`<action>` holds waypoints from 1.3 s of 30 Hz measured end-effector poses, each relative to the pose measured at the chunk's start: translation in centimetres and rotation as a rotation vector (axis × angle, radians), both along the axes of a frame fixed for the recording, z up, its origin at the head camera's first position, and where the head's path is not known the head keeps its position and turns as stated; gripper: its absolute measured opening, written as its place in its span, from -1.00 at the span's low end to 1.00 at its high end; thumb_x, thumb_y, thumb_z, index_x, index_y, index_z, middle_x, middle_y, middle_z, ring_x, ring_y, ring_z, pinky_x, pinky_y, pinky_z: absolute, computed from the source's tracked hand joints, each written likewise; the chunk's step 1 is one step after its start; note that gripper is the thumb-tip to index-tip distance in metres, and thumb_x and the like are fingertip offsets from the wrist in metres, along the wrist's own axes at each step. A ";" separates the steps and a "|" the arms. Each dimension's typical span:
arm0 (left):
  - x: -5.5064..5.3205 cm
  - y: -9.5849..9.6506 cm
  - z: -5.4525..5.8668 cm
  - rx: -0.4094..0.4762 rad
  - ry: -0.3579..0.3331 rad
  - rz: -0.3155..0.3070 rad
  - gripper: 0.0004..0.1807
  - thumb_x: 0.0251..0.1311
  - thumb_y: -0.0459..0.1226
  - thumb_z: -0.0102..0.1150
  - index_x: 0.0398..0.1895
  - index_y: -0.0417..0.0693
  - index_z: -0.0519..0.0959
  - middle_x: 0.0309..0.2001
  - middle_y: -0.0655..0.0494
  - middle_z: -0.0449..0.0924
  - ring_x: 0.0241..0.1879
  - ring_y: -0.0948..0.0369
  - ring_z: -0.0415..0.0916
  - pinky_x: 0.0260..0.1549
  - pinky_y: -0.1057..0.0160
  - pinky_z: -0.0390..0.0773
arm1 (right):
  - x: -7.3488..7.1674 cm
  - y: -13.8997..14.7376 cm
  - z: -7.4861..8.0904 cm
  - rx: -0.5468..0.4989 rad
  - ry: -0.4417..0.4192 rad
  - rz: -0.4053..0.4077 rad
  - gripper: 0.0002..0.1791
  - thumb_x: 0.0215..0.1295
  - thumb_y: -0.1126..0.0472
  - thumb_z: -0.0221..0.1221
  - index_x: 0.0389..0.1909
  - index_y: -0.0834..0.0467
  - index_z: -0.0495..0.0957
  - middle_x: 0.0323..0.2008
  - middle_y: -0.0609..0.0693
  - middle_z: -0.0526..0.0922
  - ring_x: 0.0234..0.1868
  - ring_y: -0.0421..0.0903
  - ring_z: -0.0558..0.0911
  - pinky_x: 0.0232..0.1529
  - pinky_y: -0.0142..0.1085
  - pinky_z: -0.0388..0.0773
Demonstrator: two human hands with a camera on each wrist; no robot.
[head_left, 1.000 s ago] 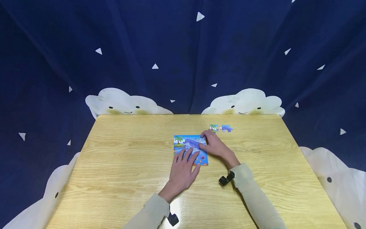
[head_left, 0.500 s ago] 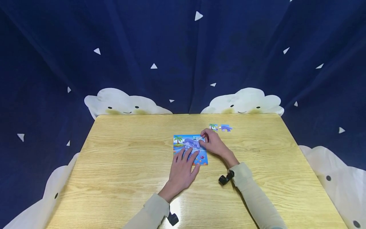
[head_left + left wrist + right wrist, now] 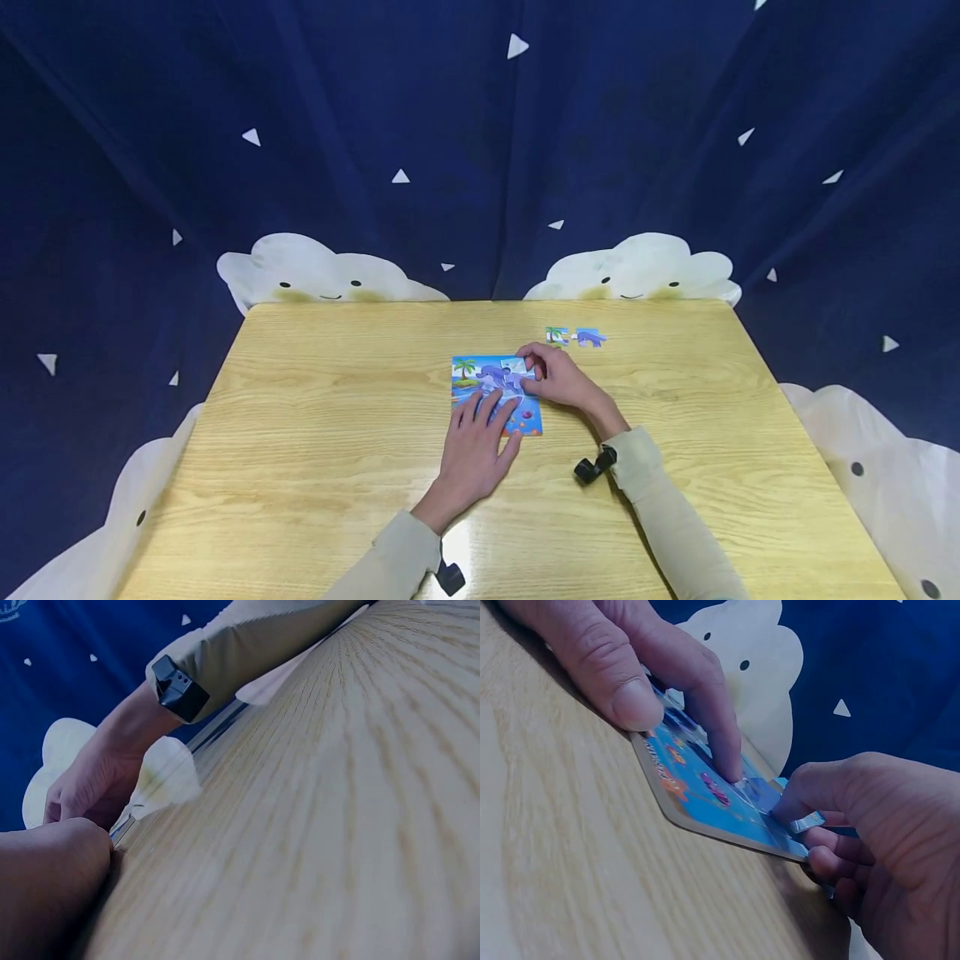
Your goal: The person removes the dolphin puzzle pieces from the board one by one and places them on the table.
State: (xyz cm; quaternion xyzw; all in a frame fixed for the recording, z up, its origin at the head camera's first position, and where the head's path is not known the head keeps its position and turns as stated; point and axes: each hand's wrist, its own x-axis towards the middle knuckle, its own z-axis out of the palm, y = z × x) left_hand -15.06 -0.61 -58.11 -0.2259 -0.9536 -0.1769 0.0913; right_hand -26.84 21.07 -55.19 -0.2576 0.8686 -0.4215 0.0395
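A dolphin jigsaw puzzle (image 3: 529, 423) in a flat tray lies on the table in the head view. My left hand (image 3: 472, 454) rests on its lower left part, fingers spread and fairly straight. In the right wrist view, that hand's thumb lies at the near edge and a fingertip presses the picture. At the upper right corner my right hand (image 3: 564, 382) pinches a puzzle piece (image 3: 513, 365) between thumb and fingers. The piece (image 3: 807, 822) looks tilted up from the tray, partly hidden by the fingers. The left wrist view shows mostly table, with the puzzle almost hidden.
Two loose puzzle pieces lie behind the right hand: one with a palm tree (image 3: 556, 335), one with a purple dolphin part (image 3: 591, 337). The wooden table (image 3: 322, 400) ends at a dark blue curtain (image 3: 450, 125) with white clouds.
My right hand has raised the corner piece from its slot and drawn it slightly left; a pale patch now shows there. The left hand has kept its place on the puzzle.
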 end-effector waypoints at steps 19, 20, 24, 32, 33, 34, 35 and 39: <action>-0.2 0.2 -0.3 -0.032 0.002 0.004 -0.39 0.57 0.17 -0.22 0.57 0.27 0.33 0.57 0.08 0.23 0.55 -0.08 0.10 0.45 -0.11 0.12 | -0.1 0.7 0.3 -0.031 -0.110 0.020 -0.53 0.30 0.33 0.39 0.22 0.23 0.60 -0.28 -0.03 0.61 -0.49 -0.17 0.45 -0.39 -0.36 0.45; -0.2 0.2 -0.3 -0.031 0.005 0.004 -0.39 0.57 0.17 -0.21 0.57 0.27 0.34 0.56 0.08 0.23 0.55 -0.08 0.10 0.45 -0.11 0.12 | -0.2 0.7 0.1 -0.029 -0.109 0.021 -0.54 0.30 0.33 0.39 0.22 0.22 0.60 -0.28 -0.04 0.61 -0.48 -0.17 0.45 -0.39 -0.36 0.45; -0.2 0.2 -0.3 -0.018 0.020 0.003 -0.40 0.56 0.15 -0.18 0.56 0.25 0.35 0.55 0.06 0.26 0.54 -0.09 0.12 0.44 -0.13 0.14 | -0.2 0.7 -0.2 -0.020 -0.093 0.023 -0.55 0.33 0.31 0.38 0.23 0.22 0.60 -0.26 -0.05 0.62 -0.48 -0.18 0.46 -0.40 -0.36 0.44; -0.1 0.2 -0.2 -0.025 -0.006 0.006 -0.40 0.57 0.16 -0.20 0.57 0.26 0.33 0.55 0.06 0.26 0.55 -0.08 0.10 0.46 -0.12 0.11 | -0.1 0.6 -0.4 -0.029 -0.012 0.039 -0.54 0.29 0.34 0.38 0.20 0.32 0.61 -0.26 -0.01 0.65 -0.46 -0.20 0.52 -0.39 -0.37 0.50; -0.1 0.1 -0.2 -0.029 -0.006 0.007 -0.40 0.57 0.16 -0.21 0.57 0.26 0.33 0.55 0.07 0.25 0.55 -0.08 0.10 0.46 -0.12 0.11 | -0.1 0.6 -0.5 -0.028 0.003 0.039 -0.54 0.27 0.34 0.39 0.19 0.32 0.61 -0.27 0.00 0.66 -0.46 -0.20 0.52 -0.39 -0.38 0.50; -0.1 0.1 -0.2 -0.030 -0.005 0.007 -0.40 0.57 0.16 -0.21 0.57 0.26 0.33 0.55 0.07 0.25 0.55 -0.08 0.10 0.46 -0.12 0.11 | -0.2 0.6 -0.6 -0.029 0.017 0.038 -0.54 0.25 0.35 0.40 0.18 0.33 0.62 -0.28 0.00 0.66 -0.45 -0.21 0.53 -0.38 -0.38 0.51; -0.1 0.1 -0.3 -0.033 -0.006 0.007 -0.40 0.58 0.16 -0.22 0.57 0.26 0.33 0.55 0.07 0.25 0.55 -0.08 0.10 0.46 -0.12 0.11 | -0.2 0.7 -0.7 -0.029 0.029 0.035 -0.54 0.23 0.34 0.41 0.17 0.32 0.63 -0.28 -0.01 0.66 -0.45 -0.22 0.53 -0.39 -0.39 0.51; -0.1 0.1 -0.3 -0.028 0.001 0.003 -0.40 0.58 0.15 -0.21 0.57 0.26 0.33 0.55 0.06 0.25 0.55 -0.09 0.10 0.45 -0.12 0.12 | -0.3 0.7 -1.0 -0.048 0.071 0.038 -0.54 0.17 0.37 0.43 0.12 0.33 0.66 -0.31 0.00 0.67 -0.45 -0.22 0.55 -0.40 -0.39 0.52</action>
